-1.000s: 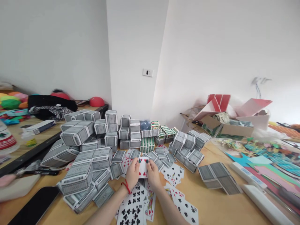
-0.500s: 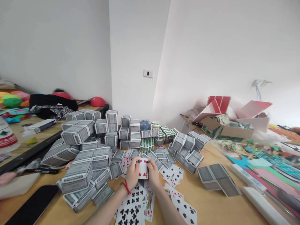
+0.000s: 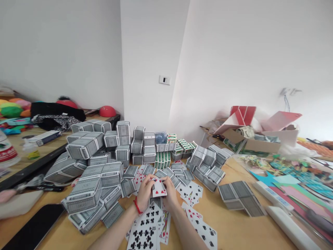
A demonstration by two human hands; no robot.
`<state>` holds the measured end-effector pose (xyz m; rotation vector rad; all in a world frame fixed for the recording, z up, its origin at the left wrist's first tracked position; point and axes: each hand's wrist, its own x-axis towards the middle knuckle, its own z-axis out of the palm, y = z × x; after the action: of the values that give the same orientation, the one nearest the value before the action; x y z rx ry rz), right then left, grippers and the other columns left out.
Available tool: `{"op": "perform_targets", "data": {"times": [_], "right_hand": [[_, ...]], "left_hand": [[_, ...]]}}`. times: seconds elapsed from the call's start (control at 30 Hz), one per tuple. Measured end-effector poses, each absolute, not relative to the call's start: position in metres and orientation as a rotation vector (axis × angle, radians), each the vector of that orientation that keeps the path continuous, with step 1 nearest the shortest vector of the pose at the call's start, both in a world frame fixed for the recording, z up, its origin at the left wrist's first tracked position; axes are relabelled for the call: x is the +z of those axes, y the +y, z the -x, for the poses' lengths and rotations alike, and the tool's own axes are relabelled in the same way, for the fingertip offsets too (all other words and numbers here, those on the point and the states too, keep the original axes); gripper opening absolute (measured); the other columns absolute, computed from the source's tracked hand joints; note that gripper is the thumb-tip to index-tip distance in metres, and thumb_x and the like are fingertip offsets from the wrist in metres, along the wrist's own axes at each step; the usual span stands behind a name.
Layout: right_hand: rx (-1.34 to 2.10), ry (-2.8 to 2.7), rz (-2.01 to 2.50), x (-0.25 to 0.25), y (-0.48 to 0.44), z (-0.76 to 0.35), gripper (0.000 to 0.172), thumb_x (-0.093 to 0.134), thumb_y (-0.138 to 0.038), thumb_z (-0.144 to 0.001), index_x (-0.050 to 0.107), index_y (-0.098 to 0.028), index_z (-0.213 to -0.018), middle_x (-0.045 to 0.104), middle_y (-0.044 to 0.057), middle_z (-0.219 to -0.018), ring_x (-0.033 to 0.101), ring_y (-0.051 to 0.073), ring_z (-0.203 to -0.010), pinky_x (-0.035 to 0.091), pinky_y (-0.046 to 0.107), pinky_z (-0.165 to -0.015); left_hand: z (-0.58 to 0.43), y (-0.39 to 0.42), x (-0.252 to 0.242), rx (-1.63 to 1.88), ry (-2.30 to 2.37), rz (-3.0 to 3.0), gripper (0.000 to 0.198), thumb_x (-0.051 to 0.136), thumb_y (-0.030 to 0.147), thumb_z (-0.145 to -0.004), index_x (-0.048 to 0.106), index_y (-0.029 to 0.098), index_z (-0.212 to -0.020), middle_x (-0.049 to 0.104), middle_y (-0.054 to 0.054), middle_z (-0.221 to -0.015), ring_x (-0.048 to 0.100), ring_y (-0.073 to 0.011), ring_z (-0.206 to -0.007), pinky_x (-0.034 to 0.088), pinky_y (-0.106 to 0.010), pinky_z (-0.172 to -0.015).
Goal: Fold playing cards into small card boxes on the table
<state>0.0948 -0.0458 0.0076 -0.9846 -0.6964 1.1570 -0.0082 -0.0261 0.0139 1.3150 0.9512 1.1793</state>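
Between my two hands is a white playing card with red hearts (image 3: 159,189), a four by its corner, tilted over the table. My left hand (image 3: 145,193), with a red cord on the wrist, pinches its left side. On its far right edge the fingers of my right hand (image 3: 169,191) are closed. Below my hands lie loose cards, a ten of clubs (image 3: 142,235) on top of the nearest ones. Spade cards (image 3: 191,193) spread to the right of my right hand. Past my fingers sit small grey-backed pieces made of folded cards (image 3: 166,173).
Grey folded-card blocks are stacked at left (image 3: 85,194), along the back (image 3: 123,140) and at right (image 3: 204,161). A flat grey card piece (image 3: 240,198) lies right. A black phone (image 3: 33,227) rests front left. Coloured paper (image 3: 293,198) and an open cardboard box (image 3: 252,144) are farther right.
The hearts card has tipped and turned between my hands, and its lower edge now slants. My fingers have shifted along its top. The view has moved slightly.
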Motion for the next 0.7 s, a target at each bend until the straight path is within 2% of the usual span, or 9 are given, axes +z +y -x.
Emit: {"op": "perform_targets", "data": {"times": [0.13,0.2,0.33,0.43,0.7], "right_hand": [[1.173,-0.722,1.01,0.006,-0.045,-0.097,0.008,0.046,-0.021,-0.061,0.054,-0.021,-0.061,0.047,-0.003,-0.06,0.042,0.013,-0.052,0.033,0.022,-0.046],[1.174,-0.74,1.034,0.004,-0.044,-0.097,0.008,0.046,-0.023,-0.062,0.053,-0.021,-0.062,0.047,-0.003,-0.06,0.043,0.013,-0.052,0.034,0.022,-0.046],[1.164,-0.745,1.023,-0.001,-0.041,-0.096,0.011,0.044,-0.024,-0.066,0.054,-0.021,-0.07,0.049,-0.003,-0.062,0.043,0.013,-0.052,0.036,0.022,-0.049],[1.11,-0.758,1.018,-0.007,-0.039,-0.095,0.012,0.045,-0.024,-0.067,0.054,-0.021,-0.074,0.048,-0.004,-0.06,0.041,0.012,-0.05,0.034,0.021,-0.047],[1.077,-0.79,1.058,-0.01,-0.039,-0.095,0.012,0.045,-0.026,-0.067,0.052,-0.021,-0.075,0.043,-0.005,-0.057,0.037,0.012,-0.047,0.032,0.022,-0.044]], "left_hand": [[0.008,-0.024,0.012,1.165,0.94,-1.239,0.016,0.045,0.032,-0.068,0.05,0.017,-0.072,0.046,0.005,-0.054,0.044,-0.0104,-0.048,0.037,-0.02,-0.045],[0.008,-0.022,0.008,1.203,0.957,-1.284,0.018,0.047,0.032,-0.069,0.053,0.016,-0.074,0.05,0.003,-0.057,0.048,-0.0116,-0.052,0.039,-0.021,-0.047],[0.009,-0.018,0.001,1.242,1.053,-1.408,0.028,0.045,0.033,-0.073,0.06,0.014,-0.087,0.064,-0.005,-0.079,0.058,-0.0176,-0.07,0.046,-0.027,-0.061],[0.01,-0.016,-0.001,1.237,1.149,-1.472,0.032,0.042,0.03,-0.074,0.06,0.014,-0.095,0.066,-0.009,-0.094,0.059,-0.0201,-0.084,0.047,-0.03,-0.07],[0.011,-0.021,0.004,1.187,1.108,-1.569,0.028,0.038,0.027,-0.074,0.058,0.018,-0.091,0.064,-0.004,-0.084,0.057,-0.0182,-0.073,0.046,-0.029,-0.065]]}}
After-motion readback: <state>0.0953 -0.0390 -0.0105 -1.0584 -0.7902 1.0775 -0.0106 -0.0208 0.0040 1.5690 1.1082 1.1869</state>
